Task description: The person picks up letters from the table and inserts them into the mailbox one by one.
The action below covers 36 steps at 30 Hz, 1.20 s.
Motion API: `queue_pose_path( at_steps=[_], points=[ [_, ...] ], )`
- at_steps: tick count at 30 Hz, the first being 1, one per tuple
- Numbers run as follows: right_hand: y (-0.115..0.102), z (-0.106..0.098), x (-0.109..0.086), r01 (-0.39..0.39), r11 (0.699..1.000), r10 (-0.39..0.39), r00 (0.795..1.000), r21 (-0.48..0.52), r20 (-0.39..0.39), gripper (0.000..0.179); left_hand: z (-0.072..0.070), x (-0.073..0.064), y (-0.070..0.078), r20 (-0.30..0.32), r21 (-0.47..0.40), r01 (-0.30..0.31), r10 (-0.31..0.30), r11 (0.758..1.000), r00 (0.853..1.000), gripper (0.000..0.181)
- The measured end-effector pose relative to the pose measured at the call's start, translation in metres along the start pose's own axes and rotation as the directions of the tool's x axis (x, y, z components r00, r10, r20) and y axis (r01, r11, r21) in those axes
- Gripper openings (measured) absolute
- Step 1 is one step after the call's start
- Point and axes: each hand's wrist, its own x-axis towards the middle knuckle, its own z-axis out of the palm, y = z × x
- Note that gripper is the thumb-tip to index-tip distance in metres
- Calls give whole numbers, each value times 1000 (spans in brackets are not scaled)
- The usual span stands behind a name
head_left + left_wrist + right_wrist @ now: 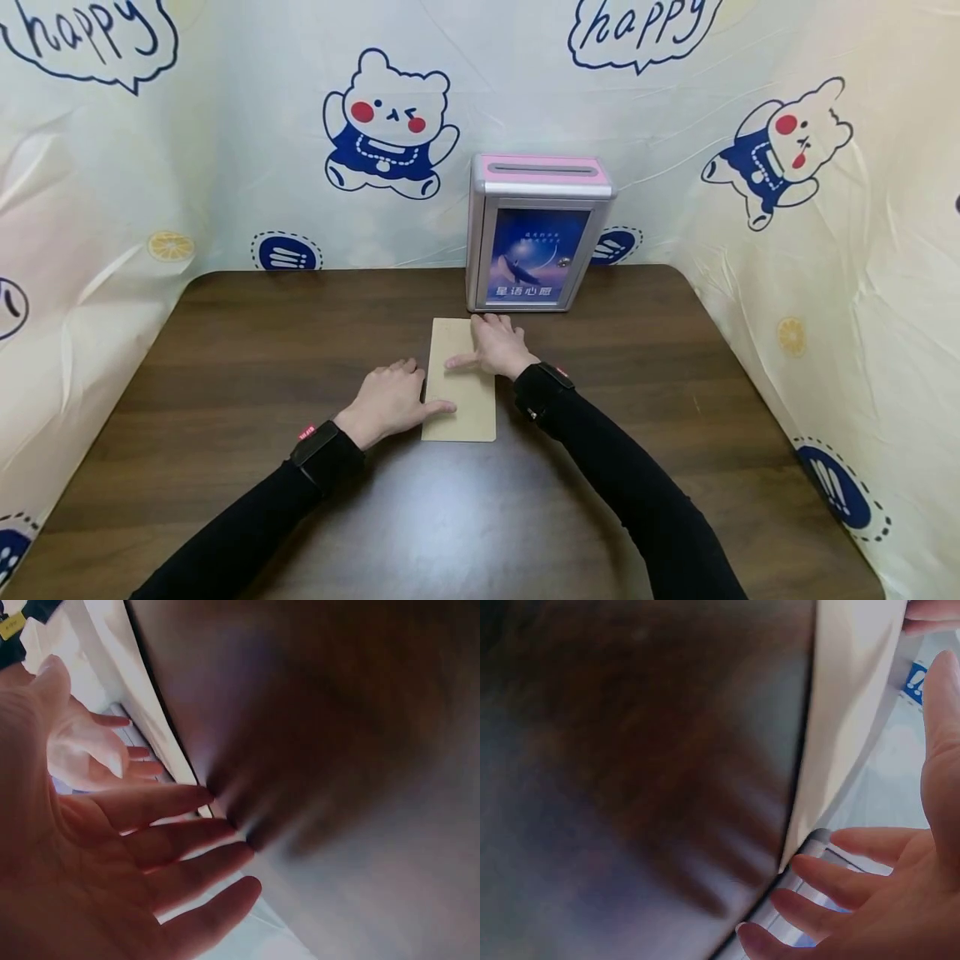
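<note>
A flat tan paper rectangle (467, 423), perhaps an envelope, lies lengthwise on the table in the head view. My left hand (388, 400) is at its left edge, thumb laid over the paper and fingers fairly straight. On the upper right part rests my right hand (497, 346), its thumb pointing left across the paper and its fingers near the far edge. Both wrist views show extended fingers: the left hand (142, 855) and the right hand (870, 892) beside the paper's edge (840, 705). Neither hand grips anything.
Just beyond the paper stands a grey box (480, 250) with a pink slotted top (543, 170) and a blue picture door with a small lock. The brown wooden table (262, 375) is enclosed by a pale cartoon-bear curtain (247, 150).
</note>
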Motion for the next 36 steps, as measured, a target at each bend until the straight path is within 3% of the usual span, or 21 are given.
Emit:
queue_pose_path(
  at_steps=[10,20,26,31,36],
  points=[
    [6,7,6,-17,1000,17,999,-1,-30,115,8,-6,2,11,29,-15,14,999,1000,95],
    [6,5,7,-102,994,103,995,-36,13,113,5,-8,1,38,31,-25,24,999,999,96],
    [10,0,-1,-90,996,90,995,0,44,108,5,-8,2,47,12,-17,16,1000,999,97],
    [10,-7,-13,-35,996,30,998,86,60,80,5,-11,1,63,-11,-12,13,1000,998,96],
    [9,-18,-29,62,965,-64,998,256,0,39,5,-10,2,47,-41,-3,5,999,999,83]
  ],
)
